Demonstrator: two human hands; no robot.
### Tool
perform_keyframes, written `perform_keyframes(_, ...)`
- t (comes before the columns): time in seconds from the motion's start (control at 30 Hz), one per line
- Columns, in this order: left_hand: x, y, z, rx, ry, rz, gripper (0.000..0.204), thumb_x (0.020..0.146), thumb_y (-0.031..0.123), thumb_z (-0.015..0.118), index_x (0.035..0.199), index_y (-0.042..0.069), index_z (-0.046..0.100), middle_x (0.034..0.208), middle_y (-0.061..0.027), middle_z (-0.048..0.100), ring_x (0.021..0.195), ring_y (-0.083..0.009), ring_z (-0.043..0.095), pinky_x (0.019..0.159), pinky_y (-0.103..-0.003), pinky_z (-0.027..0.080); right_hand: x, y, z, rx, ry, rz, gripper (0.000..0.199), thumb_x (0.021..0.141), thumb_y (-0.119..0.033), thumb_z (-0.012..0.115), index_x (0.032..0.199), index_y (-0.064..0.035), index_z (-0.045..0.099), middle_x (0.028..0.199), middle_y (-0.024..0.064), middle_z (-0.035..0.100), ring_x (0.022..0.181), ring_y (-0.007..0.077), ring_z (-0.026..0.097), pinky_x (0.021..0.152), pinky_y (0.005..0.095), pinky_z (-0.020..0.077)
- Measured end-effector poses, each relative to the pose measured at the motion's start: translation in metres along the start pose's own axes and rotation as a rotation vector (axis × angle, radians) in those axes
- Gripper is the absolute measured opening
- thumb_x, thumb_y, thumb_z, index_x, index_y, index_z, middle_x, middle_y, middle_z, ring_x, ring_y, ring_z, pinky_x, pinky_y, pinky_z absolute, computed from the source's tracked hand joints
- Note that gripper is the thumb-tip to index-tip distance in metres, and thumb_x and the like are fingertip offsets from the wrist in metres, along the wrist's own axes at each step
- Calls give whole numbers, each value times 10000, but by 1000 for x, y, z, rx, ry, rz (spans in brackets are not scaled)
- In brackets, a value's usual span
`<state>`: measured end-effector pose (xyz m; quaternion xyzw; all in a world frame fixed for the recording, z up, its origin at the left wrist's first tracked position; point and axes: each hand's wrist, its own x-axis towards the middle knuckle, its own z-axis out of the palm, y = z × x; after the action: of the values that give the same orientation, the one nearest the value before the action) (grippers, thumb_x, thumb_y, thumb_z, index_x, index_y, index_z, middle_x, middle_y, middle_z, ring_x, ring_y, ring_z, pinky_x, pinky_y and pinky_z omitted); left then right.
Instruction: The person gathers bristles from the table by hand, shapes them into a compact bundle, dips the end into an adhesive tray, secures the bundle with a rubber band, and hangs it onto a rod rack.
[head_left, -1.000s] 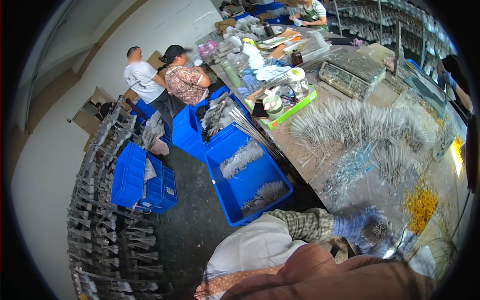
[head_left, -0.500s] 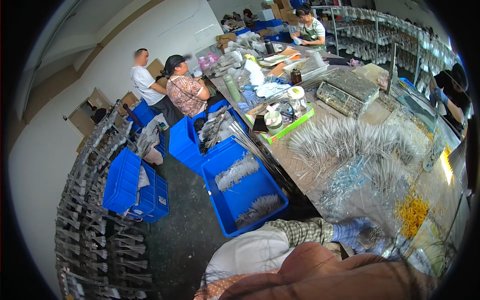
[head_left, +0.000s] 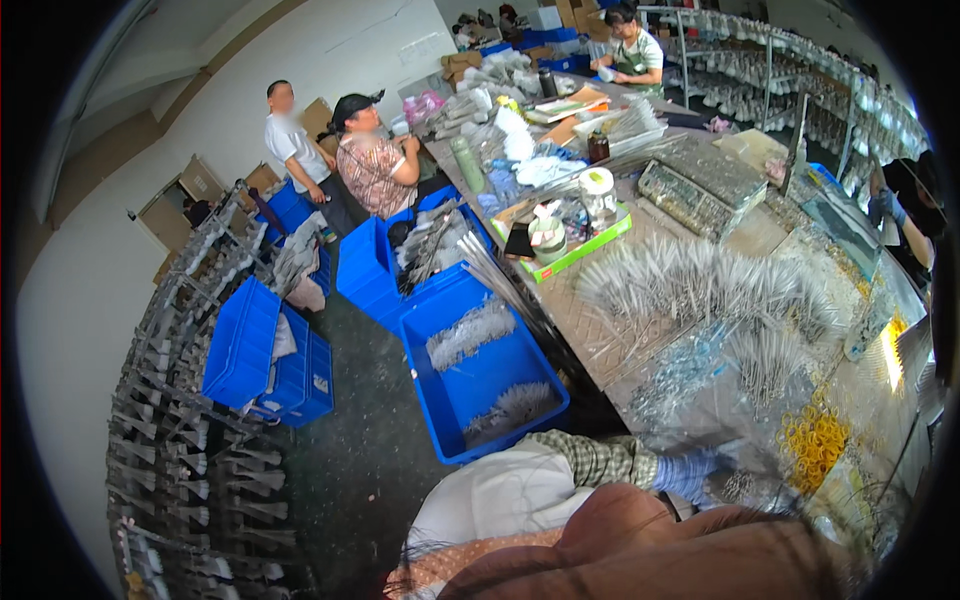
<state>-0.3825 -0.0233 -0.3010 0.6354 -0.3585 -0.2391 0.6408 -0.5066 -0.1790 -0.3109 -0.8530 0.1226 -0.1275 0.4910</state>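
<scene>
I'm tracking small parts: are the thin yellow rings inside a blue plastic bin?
No, the thin yellow rings lie piled on the grey-brown worktable, to the right of the blue-gloved left hand.

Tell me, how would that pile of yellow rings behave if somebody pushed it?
The yellow rings would probably spread apart rather than slide as one block, since they lie loosely heaped. Each is likely light, being so thin. Some might snag together, because they overlap.

workshop: cluttered worktable, blue crates, loaded racks, several workers
</scene>
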Motion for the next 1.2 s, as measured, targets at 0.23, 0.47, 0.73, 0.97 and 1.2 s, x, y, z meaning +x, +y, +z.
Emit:
perform_keyframes(0.23,0,12,-24,650,-143,160,970,584,437,912,1408,120,510,1542,-135,446,1393,-295,481,1236,-508,238,0,36,15,-6,1,-41,1115,666,-551,905,1483,33,420,1365,185,608,1232,300,603,1073,402,468)
perform_keyframes(0.47,-9,12,-6,-70,-142,-32,1048,551,514,927,1410,94,497,1486,-122,489,1367,-330,475,1242,-504,208,-15,39,18,170,39,-74,1138,691,-556,893,1513,41,381,1432,195,558,1296,306,558,1097,418,451)
perform_keyframes(0.73,-20,81,-10,-730,-237,-348,1025,615,421,950,1440,80,448,1404,-171,501,1332,-345,471,1124,-470,384,-25,25,-3,371,-84,97,790,811,-281,843,1432,11,453,1325,141,603,1178,255,604,991,365,513)
perform_keyframes(0.97,0,58,-36,316,-252,484,324,827,77,798,1135,70,696,1072,-27,707,993,-145,674,886,-310,541,2,-39,-16,856,-275,201,549,885,-78,780,1356,-14,505,1199,77,666,1061,180,649,905,315,545)
perform_keyframes(1.2,-3,25,-15,-126,-107,-258,643,789,89,846,1357,56,547,1219,-45,669,1091,-152,637,945,-312,539,7,-73,-13,675,-35,313,665,848,-123,836,1422,-31,513,1230,38,664,1081,132,624,966,286,509)
